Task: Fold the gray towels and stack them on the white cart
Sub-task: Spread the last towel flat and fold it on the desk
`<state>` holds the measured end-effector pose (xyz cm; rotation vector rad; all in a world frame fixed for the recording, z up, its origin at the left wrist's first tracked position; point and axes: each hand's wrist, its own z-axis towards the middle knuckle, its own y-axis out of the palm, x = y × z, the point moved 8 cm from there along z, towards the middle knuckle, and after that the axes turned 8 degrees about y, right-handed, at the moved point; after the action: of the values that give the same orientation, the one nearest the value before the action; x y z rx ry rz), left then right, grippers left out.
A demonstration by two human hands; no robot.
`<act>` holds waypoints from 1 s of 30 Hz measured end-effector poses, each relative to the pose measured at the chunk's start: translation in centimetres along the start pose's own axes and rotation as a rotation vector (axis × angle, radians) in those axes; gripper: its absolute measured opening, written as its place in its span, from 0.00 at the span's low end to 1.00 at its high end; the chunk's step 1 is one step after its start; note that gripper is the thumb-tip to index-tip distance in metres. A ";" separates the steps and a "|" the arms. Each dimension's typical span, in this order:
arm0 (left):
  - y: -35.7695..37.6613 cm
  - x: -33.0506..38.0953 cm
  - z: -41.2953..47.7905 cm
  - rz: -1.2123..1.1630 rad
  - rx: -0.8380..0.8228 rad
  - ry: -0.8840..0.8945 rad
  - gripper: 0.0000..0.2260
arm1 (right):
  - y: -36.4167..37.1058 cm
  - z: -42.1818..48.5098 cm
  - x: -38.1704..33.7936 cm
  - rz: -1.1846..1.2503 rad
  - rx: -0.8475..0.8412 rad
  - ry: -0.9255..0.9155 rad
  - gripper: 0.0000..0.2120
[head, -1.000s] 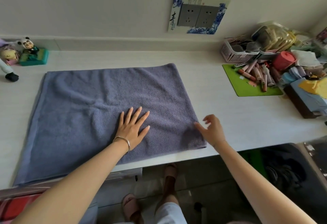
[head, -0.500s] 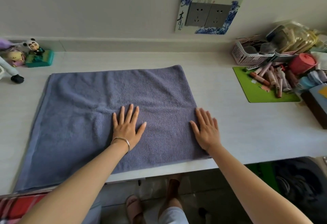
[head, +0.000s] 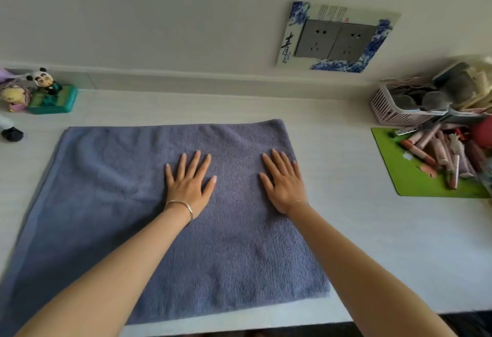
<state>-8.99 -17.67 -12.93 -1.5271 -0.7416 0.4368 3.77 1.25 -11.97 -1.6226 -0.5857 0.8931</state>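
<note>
A white countertop [head: 351, 230] runs along a pale wall, where a double socket plate [head: 335, 39] trimmed in blue and white hangs at 1 o'clock. A pink basket [head: 386, 108] and a green mat [head: 394, 168], strewn with what look like lipstick tubes, crowd 3 o'clock. A panda figurine [head: 44, 80] stands at 10 o'clock. The gray towel [head: 114, 203], bluish, lies spread flat at centre. The left hand [head: 190, 184] and right hand [head: 283, 182] press it, palms down and fingers straight, the right near its 3 o'clock edge.

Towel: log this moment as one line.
towel: flat on table | left hand: palm down mid-towel | right hand: palm down near right edge | cart: unseen
</note>
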 end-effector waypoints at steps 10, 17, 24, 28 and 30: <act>-1.6 -3.0 4.9 -0.055 0.047 -0.108 0.33 | -1.7 6.1 -3.3 0.045 0.047 -0.073 0.33; -0.8 3.7 9.0 -0.052 0.101 0.094 0.30 | -0.5 10.1 -0.2 0.001 0.019 -0.034 0.31; -0.5 5.2 11.1 -0.048 0.085 0.089 0.33 | -1.7 12.8 4.1 -0.040 0.004 0.025 0.33; -0.9 4.0 10.4 -0.082 0.115 0.089 0.30 | -2.2 11.7 0.1 0.070 0.071 0.102 0.36; -1.4 2.5 9.1 -0.060 0.126 0.058 0.30 | -1.5 9.5 -5.6 0.166 0.066 0.032 0.35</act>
<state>-13.61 -9.35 -12.18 -1.3901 -0.7002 0.3857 -7.00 2.86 -9.91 -1.6396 -0.3991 0.9959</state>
